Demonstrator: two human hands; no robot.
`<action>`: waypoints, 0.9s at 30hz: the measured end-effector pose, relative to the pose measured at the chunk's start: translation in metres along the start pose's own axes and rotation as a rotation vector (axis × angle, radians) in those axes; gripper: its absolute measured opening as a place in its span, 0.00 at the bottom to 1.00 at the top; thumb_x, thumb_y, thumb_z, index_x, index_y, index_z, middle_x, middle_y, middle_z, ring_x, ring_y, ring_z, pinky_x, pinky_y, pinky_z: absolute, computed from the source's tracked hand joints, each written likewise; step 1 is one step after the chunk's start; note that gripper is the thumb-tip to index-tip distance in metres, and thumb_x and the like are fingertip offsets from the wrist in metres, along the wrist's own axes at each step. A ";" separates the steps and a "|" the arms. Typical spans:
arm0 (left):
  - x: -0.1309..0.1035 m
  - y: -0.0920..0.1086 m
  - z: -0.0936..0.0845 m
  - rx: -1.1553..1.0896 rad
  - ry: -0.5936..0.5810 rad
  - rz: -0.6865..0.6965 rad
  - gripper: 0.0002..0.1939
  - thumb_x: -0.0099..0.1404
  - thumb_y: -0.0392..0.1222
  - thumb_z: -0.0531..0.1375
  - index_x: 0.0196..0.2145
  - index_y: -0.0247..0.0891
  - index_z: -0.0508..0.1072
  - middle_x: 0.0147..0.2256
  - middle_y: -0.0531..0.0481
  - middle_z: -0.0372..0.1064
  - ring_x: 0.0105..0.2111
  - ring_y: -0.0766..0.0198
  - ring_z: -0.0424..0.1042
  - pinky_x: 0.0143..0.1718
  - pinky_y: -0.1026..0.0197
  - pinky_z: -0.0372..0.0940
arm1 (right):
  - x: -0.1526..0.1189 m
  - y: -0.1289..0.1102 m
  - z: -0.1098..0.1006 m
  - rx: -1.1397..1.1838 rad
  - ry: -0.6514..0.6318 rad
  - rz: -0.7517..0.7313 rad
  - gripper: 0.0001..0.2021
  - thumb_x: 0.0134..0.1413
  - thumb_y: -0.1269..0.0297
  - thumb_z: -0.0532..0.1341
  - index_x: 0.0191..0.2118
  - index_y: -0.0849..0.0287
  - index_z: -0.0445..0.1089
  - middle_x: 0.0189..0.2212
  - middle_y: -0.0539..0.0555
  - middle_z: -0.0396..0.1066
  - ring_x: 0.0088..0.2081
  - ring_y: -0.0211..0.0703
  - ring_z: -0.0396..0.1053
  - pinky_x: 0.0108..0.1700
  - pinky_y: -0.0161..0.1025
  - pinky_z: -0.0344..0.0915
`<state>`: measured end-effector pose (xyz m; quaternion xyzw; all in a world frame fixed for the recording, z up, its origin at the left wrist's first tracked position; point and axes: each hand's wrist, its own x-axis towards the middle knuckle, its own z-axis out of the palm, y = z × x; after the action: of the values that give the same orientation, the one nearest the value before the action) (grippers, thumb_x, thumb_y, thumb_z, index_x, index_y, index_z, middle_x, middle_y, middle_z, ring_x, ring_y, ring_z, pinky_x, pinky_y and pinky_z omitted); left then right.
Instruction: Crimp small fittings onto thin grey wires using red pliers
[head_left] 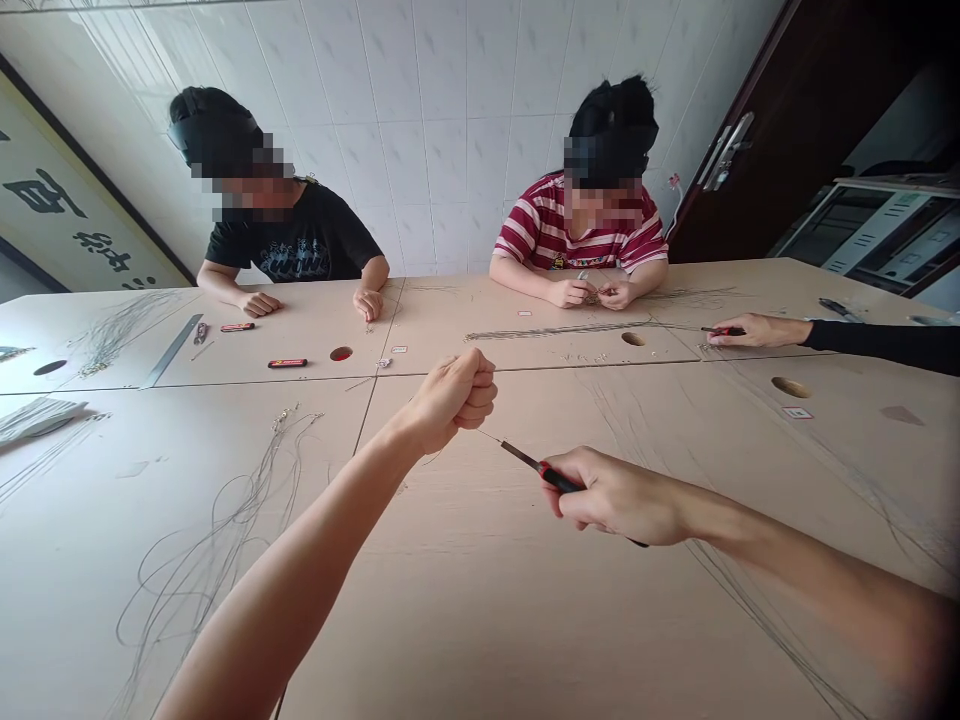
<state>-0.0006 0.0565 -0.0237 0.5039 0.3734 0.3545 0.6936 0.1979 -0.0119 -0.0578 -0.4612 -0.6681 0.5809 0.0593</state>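
Above the middle of the table, my left hand is closed in a fist around a thin cord. A short length of that cord comes out below the fingers and runs to the tip of a pair of pliers with black and red handles. My right hand grips the pliers, jaws pointing up and left at the fist. Whether the jaws are clamped on the cord is too small to tell. A loose bundle of thin grey cords with small metal ends lies left of my left forearm.
Two people sit across the table; one has small pieces between the fingers. From the right reaches a co-worker's hand with a red-and-black tool. More cords lie at right. Red cutters, a ruler and table holes are about.
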 end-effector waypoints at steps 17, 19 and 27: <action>0.002 -0.014 -0.015 -0.069 -0.015 -0.059 0.16 0.56 0.34 0.51 0.20 0.41 0.43 0.19 0.61 0.34 0.15 0.76 0.38 0.14 0.70 0.37 | 0.004 0.010 0.002 0.009 -0.022 0.019 0.01 0.47 0.69 0.53 0.28 0.58 0.58 0.22 0.43 0.52 0.19 0.28 0.46 0.23 0.32 0.47; 0.002 -0.015 -0.015 -0.091 -0.021 -0.048 0.16 0.57 0.33 0.51 0.20 0.41 0.44 0.19 0.61 0.34 0.15 0.76 0.38 0.14 0.70 0.38 | 0.004 0.009 0.003 0.030 -0.018 0.026 0.01 0.46 0.69 0.53 0.28 0.59 0.58 0.22 0.44 0.53 0.19 0.28 0.46 0.22 0.31 0.45; -0.011 -0.013 -0.034 -0.276 -0.100 -0.047 0.09 0.56 0.34 0.50 0.29 0.33 0.70 0.20 0.54 0.57 0.16 0.74 0.50 0.19 0.69 0.51 | -0.006 0.000 0.007 0.158 -0.071 0.099 0.03 0.41 0.70 0.53 0.27 0.59 0.58 0.19 0.43 0.56 0.18 0.27 0.48 0.21 0.31 0.45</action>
<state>-0.0342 0.0584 -0.0421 0.4117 0.2976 0.3605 0.7823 0.1974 -0.0211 -0.0567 -0.4665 -0.5983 0.6500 0.0432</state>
